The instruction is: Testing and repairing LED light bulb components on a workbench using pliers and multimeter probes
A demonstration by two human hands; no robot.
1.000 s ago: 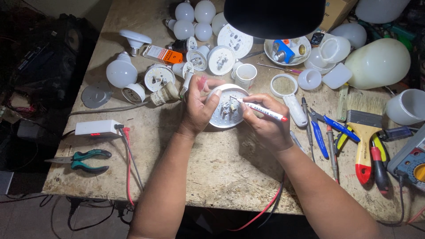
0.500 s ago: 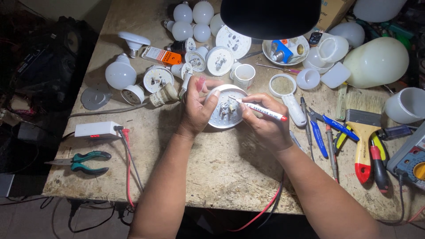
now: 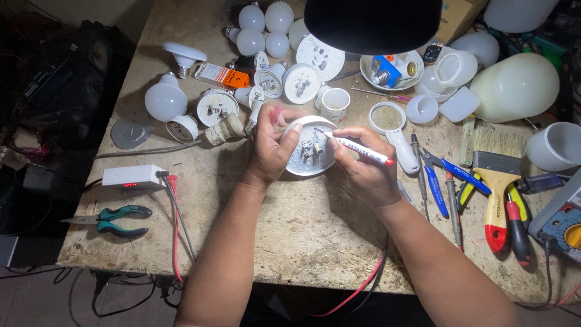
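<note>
My left hand (image 3: 270, 149) grips a round white lamp board (image 3: 310, 158) with small components in its middle, tilted up off the worn wooden table (image 3: 290, 236). My right hand (image 3: 361, 166) holds a white pen-like probe with a red end (image 3: 361, 149), its tip touching the components at the board's centre. A red wire runs from under my right forearm down over the table's front edge.
Several white bulbs and opened lamp bases (image 3: 260, 36) lie at the back. Pliers, cutters, screwdrivers and a paint brush (image 3: 493, 181) lie to the right, beside a meter (image 3: 563, 221). A white box with red leads (image 3: 130, 177) and green pliers (image 3: 118, 219) sit left. A black lamp shade (image 3: 372, 24) hangs overhead.
Both hands and the board stay in nearly the same place; the probe tip shifts only slightly on the board.
</note>
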